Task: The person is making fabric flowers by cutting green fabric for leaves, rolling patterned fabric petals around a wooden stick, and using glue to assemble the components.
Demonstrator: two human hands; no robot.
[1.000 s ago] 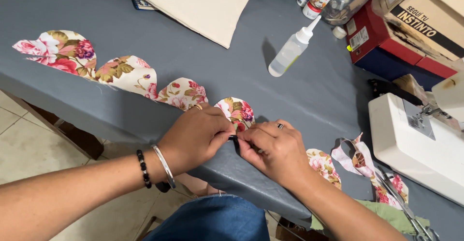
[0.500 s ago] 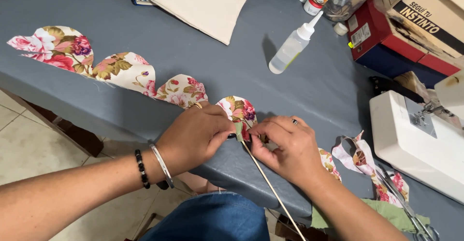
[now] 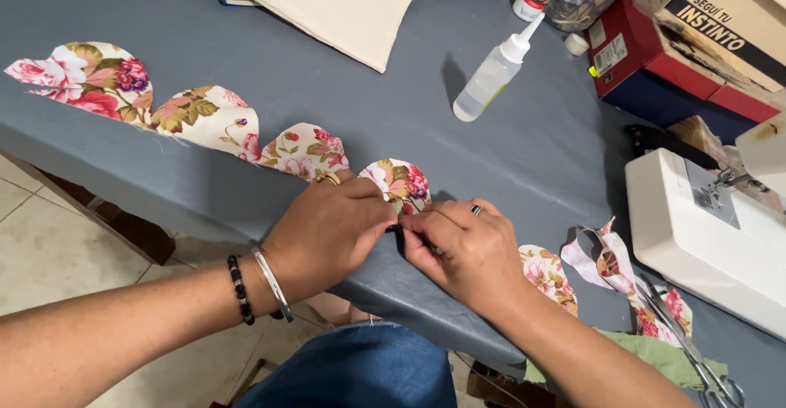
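A strip of floral fabric scallops (image 3: 209,117) lies along the near edge of the grey cloth-covered table (image 3: 344,72). My left hand (image 3: 327,232) and my right hand (image 3: 458,248) meet fingertip to fingertip at the lower edge of one scallop (image 3: 401,180). Both pinch the fabric there. A small dark tip (image 3: 399,238) shows between the fingertips; I cannot tell what it is. My left wrist wears a silver bangle and a dark bead bracelet, and a ring sits on my right hand.
A squeeze bottle of clear glue (image 3: 491,72) lies mid-table, beside a cream fabric piece (image 3: 344,3). At the right are a white sewing machine (image 3: 704,228), stacked red and blue boxes (image 3: 655,72), scissors (image 3: 696,355), more floral pieces (image 3: 548,273) and green cloth (image 3: 655,359).
A thin rod that ran down from my right hand half a second ago is out of sight. Both hands have closed in tighter on the scallop's edge.
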